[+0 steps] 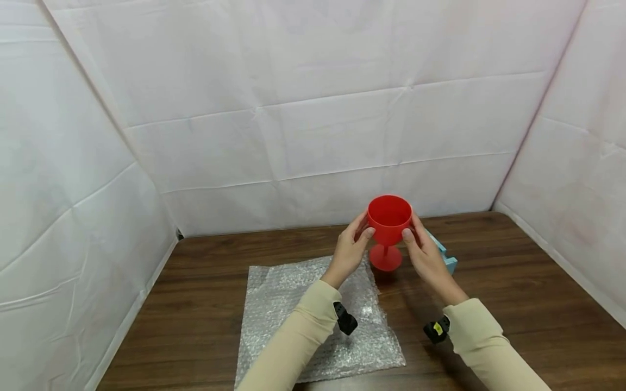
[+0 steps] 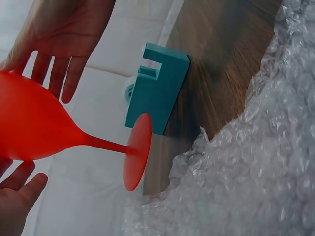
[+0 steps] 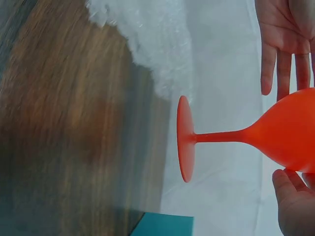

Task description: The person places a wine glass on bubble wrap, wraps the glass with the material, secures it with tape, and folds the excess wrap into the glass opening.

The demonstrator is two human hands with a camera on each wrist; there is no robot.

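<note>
A red goblet (image 1: 389, 234) is held upright above the table, its round foot off the wood. My left hand (image 1: 349, 251) holds the bowl from the left, thumb in front and fingers along the side. From the right, my right hand (image 1: 428, 259) holds the same bowl in a matching way. In the left wrist view the goblet's stem (image 2: 106, 143) and foot show in full, and the bowl is cut off by the frame edge. Bubble wrap (image 1: 279, 304) lies flat on the table, below and left of the goblet.
A teal tape dispenser (image 2: 160, 93) stands on the dark wooden table (image 1: 528, 271), partly hidden behind my right hand in the head view. White cloth (image 1: 313, 136) hangs behind the table and along both sides.
</note>
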